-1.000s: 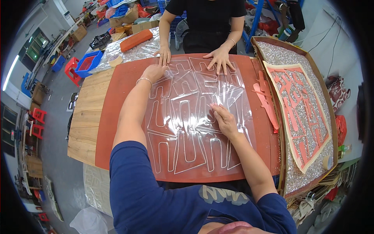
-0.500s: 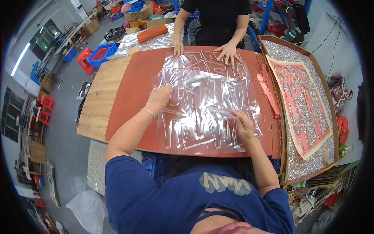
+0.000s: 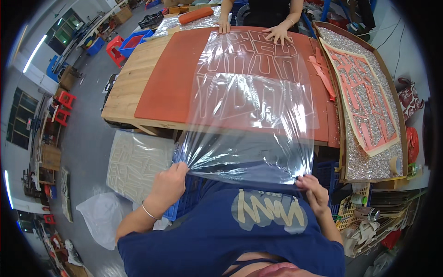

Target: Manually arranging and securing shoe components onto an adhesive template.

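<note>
Left hand [image 3: 171,182] of the person, between 7 and 8 o'clock from the centre of the view, is clenched round a bunched near corner of a clear film [image 3: 244,154]; at 4 o'clock the right hand [image 3: 316,195] grips the film's other near corner between thumb and fingers. A pale bangle [image 3: 150,211] circles the left wrist, and a navy shirt [image 3: 207,226] fills 6 o'clock. Pulled taut, wrinkled and bright with glare, the film spans the space before the body and runs toward 12 o'clock over the near edge of a wooden table [image 3: 131,87]. At 8 o'clock lies a white plastic bag [image 3: 99,217], with a pale outlined sheet [image 3: 136,164] just beyond it. A brick-red mat [image 3: 166,87] covers much of the table; on it lies a clear patterned sheet [image 3: 265,64], its nearer part under the film. Coral strips [image 3: 322,76] lie at 2 o'clock, beside a shallow tray [image 3: 342,157] of silvery glitter bearing a coral cut-out sheet [image 3: 362,101]. Across the table, a co-worker's one hand [image 3: 224,26] rests at 12 o'clock, while the other hand [image 3: 278,33], fingers spread, presses the patterned sheet at 1 o'clock. Farther off, an orange-red roll [image 3: 196,15] lies between 11 and 12 o'clock.
</note>
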### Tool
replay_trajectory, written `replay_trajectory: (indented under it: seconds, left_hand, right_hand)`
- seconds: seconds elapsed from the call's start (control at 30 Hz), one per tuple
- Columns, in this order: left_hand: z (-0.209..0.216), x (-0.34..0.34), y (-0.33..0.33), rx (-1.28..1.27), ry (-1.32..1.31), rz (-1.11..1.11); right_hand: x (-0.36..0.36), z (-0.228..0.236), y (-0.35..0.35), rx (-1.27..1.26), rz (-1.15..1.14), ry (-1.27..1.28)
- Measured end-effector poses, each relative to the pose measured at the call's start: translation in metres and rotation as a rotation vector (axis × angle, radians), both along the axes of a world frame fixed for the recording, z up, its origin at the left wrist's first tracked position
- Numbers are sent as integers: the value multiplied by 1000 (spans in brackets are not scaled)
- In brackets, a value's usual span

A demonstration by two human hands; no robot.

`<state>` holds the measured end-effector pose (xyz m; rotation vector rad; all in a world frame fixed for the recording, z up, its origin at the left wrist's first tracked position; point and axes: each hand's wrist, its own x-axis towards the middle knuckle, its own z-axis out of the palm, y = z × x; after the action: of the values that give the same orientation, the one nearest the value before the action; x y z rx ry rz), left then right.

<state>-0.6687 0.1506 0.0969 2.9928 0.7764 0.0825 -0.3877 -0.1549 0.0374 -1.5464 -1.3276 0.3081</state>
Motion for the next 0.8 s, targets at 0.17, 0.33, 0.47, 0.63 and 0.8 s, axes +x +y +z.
replay_trajectory:
  seconds: [0.17,0.33,0.47,0.63,0.8]
  left_hand:
    - [-33,-11,0,9,-241,93]
    - [-62,-27,61,125,-370,285]
    - [-33,-43,113,-4,529,803]
    - [65,72,0,-409,-431,-284]
    - [38,123,-55,-383,-190,-474]
  right_hand:
    - [-3,15,-2,37,87,-188]
    - [3,30,11,132,83,-449]
    - [-2,41,28,123,91,-576]
    - [-1,56,78,238,95,-782]
    - [28,53,118,451,125,-722]
